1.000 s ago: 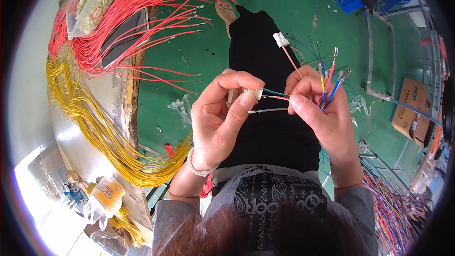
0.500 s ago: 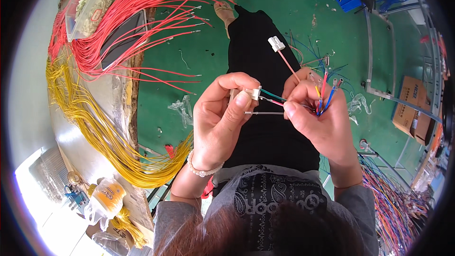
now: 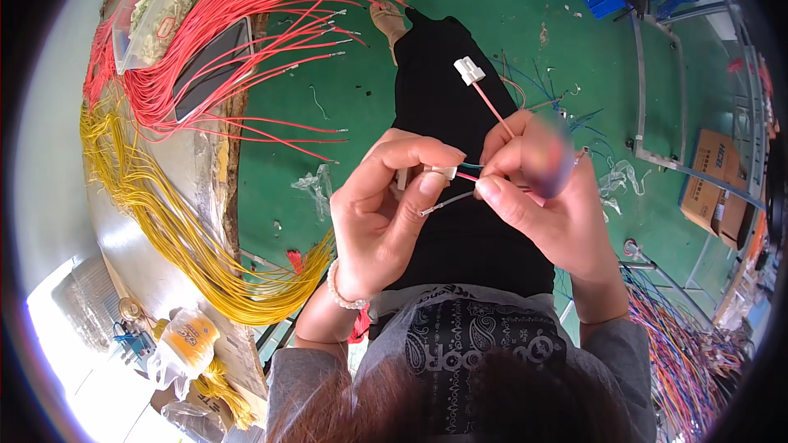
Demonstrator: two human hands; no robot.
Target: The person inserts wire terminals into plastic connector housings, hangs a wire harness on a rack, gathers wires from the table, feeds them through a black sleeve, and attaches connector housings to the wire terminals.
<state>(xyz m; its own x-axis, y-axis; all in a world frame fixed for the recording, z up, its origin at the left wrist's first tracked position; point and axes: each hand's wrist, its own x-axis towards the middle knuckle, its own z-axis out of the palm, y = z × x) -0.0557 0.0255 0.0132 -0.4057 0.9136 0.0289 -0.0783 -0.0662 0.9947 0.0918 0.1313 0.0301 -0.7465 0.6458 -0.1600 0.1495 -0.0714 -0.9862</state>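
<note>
My left hand [image 3: 382,205] pinches a small white connector housing [image 3: 444,172] between thumb and forefinger. A green and a pink wire run from it to my right hand [image 3: 542,197], whose thumb and fingers are closed on the bundle of wires [image 3: 469,178]. A grey wire with a bare metal terminal [image 3: 427,212] points toward my left thumb, just below the housing. Above my right hand a second white connector [image 3: 469,71] stands up on a pink wire [image 3: 492,110]. Other wire ends in the right hand are blurred over.
At left, red wires [image 3: 287,0] with metal terminals and a yellow wire bundle [image 3: 197,230] lie over the table [image 3: 156,189]. A plastic box of white connectors [image 3: 156,25] stands there. Right: a metal frame [image 3: 698,166], a cardboard box [image 3: 712,189] and coloured wires [image 3: 673,353].
My right hand has moved slightly nearer the left, pushing the pink wire toward the housing. The grey wire's terminal has tilted downward, and the upper connector has shifted a little left and up.
</note>
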